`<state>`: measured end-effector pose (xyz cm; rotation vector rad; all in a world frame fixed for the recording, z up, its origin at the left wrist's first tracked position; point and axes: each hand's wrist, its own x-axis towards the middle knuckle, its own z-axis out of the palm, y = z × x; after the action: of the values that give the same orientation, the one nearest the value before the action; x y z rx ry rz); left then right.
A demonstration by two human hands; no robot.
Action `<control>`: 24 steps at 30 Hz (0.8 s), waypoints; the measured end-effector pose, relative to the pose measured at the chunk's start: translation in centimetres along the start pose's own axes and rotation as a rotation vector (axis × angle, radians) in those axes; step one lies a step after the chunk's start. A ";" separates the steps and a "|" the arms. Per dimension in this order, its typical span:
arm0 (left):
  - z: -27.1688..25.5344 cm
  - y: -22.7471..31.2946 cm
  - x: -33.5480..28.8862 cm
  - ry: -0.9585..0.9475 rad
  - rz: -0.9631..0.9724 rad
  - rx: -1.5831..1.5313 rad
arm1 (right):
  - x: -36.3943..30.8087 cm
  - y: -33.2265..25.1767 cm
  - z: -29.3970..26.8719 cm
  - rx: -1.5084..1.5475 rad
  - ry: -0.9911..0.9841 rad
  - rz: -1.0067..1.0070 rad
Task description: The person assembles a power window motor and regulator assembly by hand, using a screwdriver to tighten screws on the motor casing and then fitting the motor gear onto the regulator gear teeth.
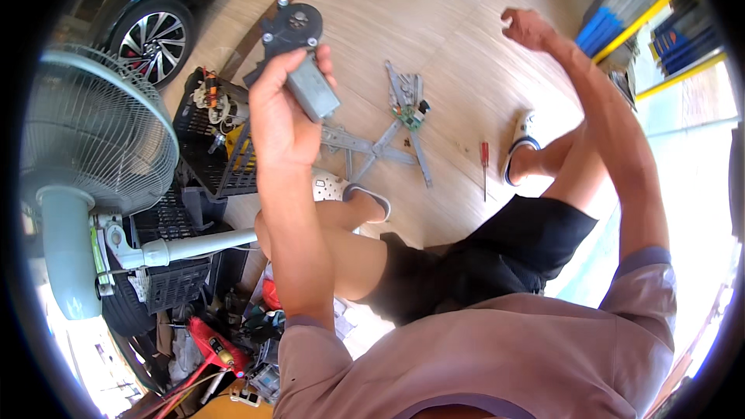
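Observation:
My left hand (289, 112) is raised at the left and closed round a window motor (312, 87). The motor has a grey metal body and a round black gear housing with bolts at its rim, tilted up and away from me. My right hand (529, 29) is held out at the far right, its fingers loosely bent and apart, with nothing visible in it. Below and between the hands, a metal window regulator (378, 147) with crossed arms lies on the floor. A small green circuit board (409, 116) rests at its middle. A red-handled screwdriver (485, 163) lies to the right.
A grey-blue standing fan (101, 132) is close on my left. Behind it stand black crates (206, 136) with parts and a dark car (151, 8). Tools and a red jack-like thing (217, 345) crowd the lower left. Blue panels on a yellow rack (640, 15) stand at right.

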<state>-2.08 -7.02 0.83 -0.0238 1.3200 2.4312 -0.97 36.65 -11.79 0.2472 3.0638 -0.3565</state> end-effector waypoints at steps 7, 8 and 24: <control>-2.5 1.3 1.7 -0.165 -0.149 -0.116 | -19.4 -7.2 -6.9 0.338 0.395 0.069; -2.3 1.1 2.3 -0.210 -0.170 -0.128 | -22.9 -6.2 -6.0 0.246 0.474 0.084; -2.7 -0.3 1.6 -0.222 -0.227 -0.048 | -37.7 -10.0 0.1 0.521 0.626 0.593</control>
<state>-3.87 -8.58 -1.19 0.0771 1.0986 2.2026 34.62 21.28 -7.23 1.4912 3.1339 -1.2081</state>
